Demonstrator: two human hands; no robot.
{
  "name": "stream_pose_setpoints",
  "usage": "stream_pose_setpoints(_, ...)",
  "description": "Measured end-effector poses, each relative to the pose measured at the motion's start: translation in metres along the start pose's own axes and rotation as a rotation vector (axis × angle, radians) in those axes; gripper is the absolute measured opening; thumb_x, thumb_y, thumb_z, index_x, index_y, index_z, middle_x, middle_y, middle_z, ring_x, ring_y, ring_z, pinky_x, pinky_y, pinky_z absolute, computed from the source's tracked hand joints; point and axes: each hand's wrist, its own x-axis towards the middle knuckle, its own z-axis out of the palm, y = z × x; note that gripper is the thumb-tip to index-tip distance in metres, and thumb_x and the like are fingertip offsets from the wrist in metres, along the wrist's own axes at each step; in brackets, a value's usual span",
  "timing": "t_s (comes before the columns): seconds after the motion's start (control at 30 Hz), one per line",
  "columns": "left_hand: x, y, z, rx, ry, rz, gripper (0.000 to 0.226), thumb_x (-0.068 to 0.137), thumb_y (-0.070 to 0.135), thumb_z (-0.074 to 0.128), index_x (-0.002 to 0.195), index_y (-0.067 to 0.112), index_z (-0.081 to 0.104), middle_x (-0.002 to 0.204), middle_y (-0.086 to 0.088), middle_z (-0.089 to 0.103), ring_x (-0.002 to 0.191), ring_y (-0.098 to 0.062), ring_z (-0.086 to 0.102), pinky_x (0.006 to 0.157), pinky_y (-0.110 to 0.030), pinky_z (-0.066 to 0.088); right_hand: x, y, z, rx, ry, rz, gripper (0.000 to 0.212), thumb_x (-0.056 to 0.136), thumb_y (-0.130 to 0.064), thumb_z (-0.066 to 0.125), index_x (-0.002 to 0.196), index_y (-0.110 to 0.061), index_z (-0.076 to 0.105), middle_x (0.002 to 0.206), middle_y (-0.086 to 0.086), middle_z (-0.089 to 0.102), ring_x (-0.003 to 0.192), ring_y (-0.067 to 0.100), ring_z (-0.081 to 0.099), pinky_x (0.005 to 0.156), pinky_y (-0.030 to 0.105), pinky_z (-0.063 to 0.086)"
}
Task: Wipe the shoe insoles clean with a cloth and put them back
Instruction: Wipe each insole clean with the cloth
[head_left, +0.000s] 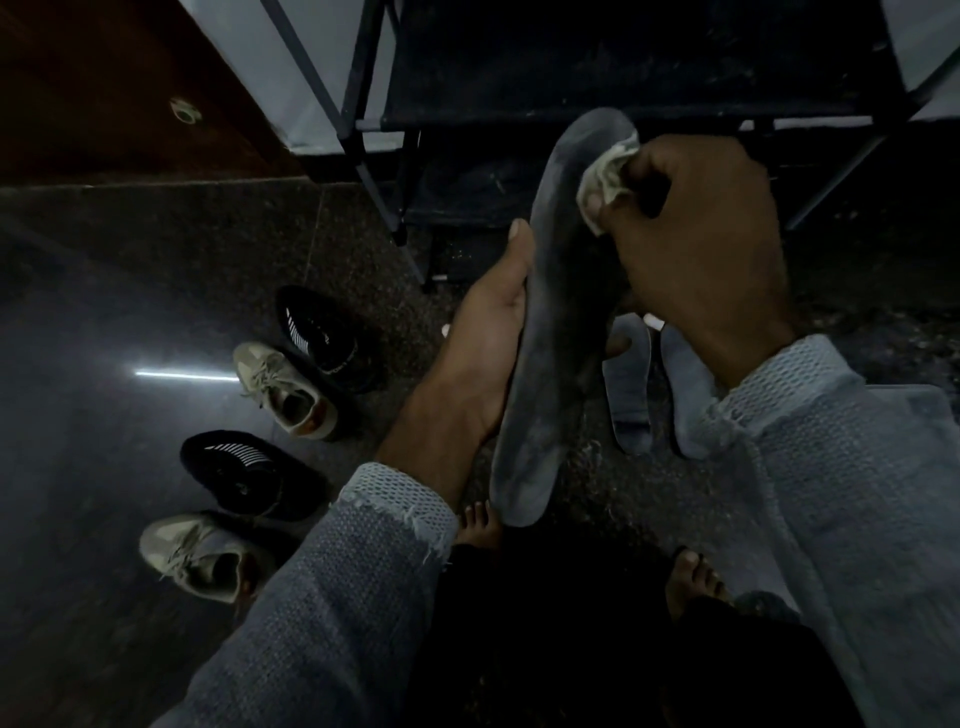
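Head view: the left hand (488, 332) cradles the insole (550, 312) from below, thumb along its edge, held upright over the floor (104, 312); the right hand (696, 249) has its grip clamped on the bunched cloth (608, 176), which touches the insole's upper part. Good practice: support the insole behind the wiped zone and stroke lengthwise, toe to heel. Count: one held insole, two insoles (631, 384) on the floor, four shoes (280, 384), one cloth.

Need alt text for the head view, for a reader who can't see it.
A person's left hand holds a dark insole upright while the right hand wipes its upper part with a crumpled cloth. Two more insoles and four shoes lie on the dim floor.
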Motion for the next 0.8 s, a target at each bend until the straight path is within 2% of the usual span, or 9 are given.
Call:
stream_pose_setpoints(0.1, 0.0, 0.001, -0.001, -0.011, -0.019, -0.002, 0.051, 0.103, 0.047, 0.025, 0.11, 0.012, 0.061, 0.091, -0.004, 0.074, 0.08, -0.018, 0.071, 0.07, -0.033, 0.06, 0.002, 0.006, -0.005, 0.087, -0.076, 0.038, 0.019, 0.087, -0.032, 0.065, 0.084, -0.014, 0.069, 0.081, -0.001, 0.068, 0.07, 0.014, 0.065, 0.068, 0.039, 0.058)
stream_pose_setpoints(0.23, 0.001, 0.003, -0.003, -0.037, -0.017, 0.003, 0.051, 0.103, 0.045, 0.023, 0.117, 0.011, 0.059, 0.098, -0.006, 0.072, 0.087, -0.02, 0.069, 0.075, -0.035, 0.059, -0.002, -0.005, -0.006, 0.143, -0.33, -0.027, 0.019, 0.085, -0.031, 0.07, 0.089, -0.013, 0.074, 0.087, -0.001, 0.071, 0.079, 0.006, 0.066, 0.076, 0.033, 0.057)
stream_pose_setpoints(0.33, 0.001, 0.003, -0.003, -0.032, -0.02, -0.002, 0.05, 0.103, 0.047, 0.025, 0.114, 0.013, 0.06, 0.097, -0.006, 0.073, 0.086, -0.021, 0.07, 0.075, -0.037, 0.058, -0.001, -0.004, -0.004, 0.159, -0.237, -0.028, 0.016, 0.086, -0.031, 0.069, 0.089, -0.016, 0.073, 0.084, -0.006, 0.07, 0.078, 0.003, 0.065, 0.071, 0.023, 0.054)
stream_pose_setpoints(0.43, -0.001, 0.001, -0.001, -0.009, -0.037, -0.017, 0.051, 0.102, 0.048, 0.027, 0.106, 0.012, 0.063, 0.089, -0.005, 0.074, 0.078, -0.019, 0.071, 0.071, -0.036, 0.058, 0.003, 0.005, -0.004, 0.076, -0.045, 0.016, 0.013, 0.088, -0.03, 0.065, 0.082, -0.018, 0.066, 0.079, -0.005, 0.065, 0.069, 0.011, 0.064, 0.064, 0.027, 0.055)
stream_pose_setpoints(0.5, -0.001, 0.0, 0.0, 0.008, -0.045, -0.023, 0.051, 0.102, 0.048, 0.027, 0.105, 0.012, 0.063, 0.088, -0.005, 0.073, 0.076, -0.019, 0.07, 0.071, -0.035, 0.058, 0.004, 0.007, -0.005, 0.075, -0.036, 0.019, 0.015, 0.088, -0.029, 0.065, 0.08, -0.017, 0.065, 0.078, -0.005, 0.066, 0.068, 0.011, 0.064, 0.064, 0.031, 0.057)
stream_pose_setpoints(0.53, -0.001, 0.0, -0.001, 0.004, -0.043, -0.023, 0.051, 0.102, 0.048, 0.027, 0.107, 0.012, 0.063, 0.089, -0.005, 0.073, 0.078, -0.019, 0.07, 0.072, -0.036, 0.058, 0.003, 0.005, -0.005, 0.098, -0.082, 0.004, 0.015, 0.088, -0.03, 0.065, 0.082, -0.016, 0.067, 0.079, -0.005, 0.066, 0.069, 0.008, 0.064, 0.064, 0.028, 0.056)
stream_pose_setpoints(0.63, -0.001, 0.003, -0.004, -0.035, -0.042, -0.029, 0.049, 0.102, 0.048, 0.027, 0.117, 0.015, 0.06, 0.103, -0.006, 0.071, 0.091, -0.02, 0.068, 0.08, -0.037, 0.057, -0.001, -0.007, -0.001, 0.143, -0.219, -0.089, 0.02, 0.088, -0.032, 0.066, 0.094, -0.015, 0.073, 0.089, -0.004, 0.07, 0.08, 0.004, 0.065, 0.072, 0.021, 0.054)
stream_pose_setpoints(0.7, -0.001, 0.004, -0.004, -0.037, -0.047, -0.031, 0.05, 0.102, 0.047, 0.027, 0.119, 0.014, 0.06, 0.107, -0.007, 0.07, 0.095, -0.02, 0.068, 0.082, -0.037, 0.056, 0.0, -0.008, 0.002, 0.177, -0.184, -0.098, 0.021, 0.088, -0.033, 0.067, 0.097, -0.015, 0.073, 0.094, -0.004, 0.07, 0.086, 0.003, 0.065, 0.079, 0.023, 0.054)
stream_pose_setpoints(0.8, -0.001, 0.001, -0.002, 0.029, -0.052, -0.04, 0.049, 0.102, 0.047, 0.027, 0.115, 0.015, 0.062, 0.103, -0.005, 0.072, 0.091, -0.019, 0.069, 0.079, -0.038, 0.057, 0.004, 0.001, 0.003, 0.147, -0.03, -0.062, 0.021, 0.087, -0.031, 0.065, 0.1, -0.015, 0.072, 0.101, -0.003, 0.069, 0.092, 0.007, 0.064, 0.084, 0.026, 0.053)
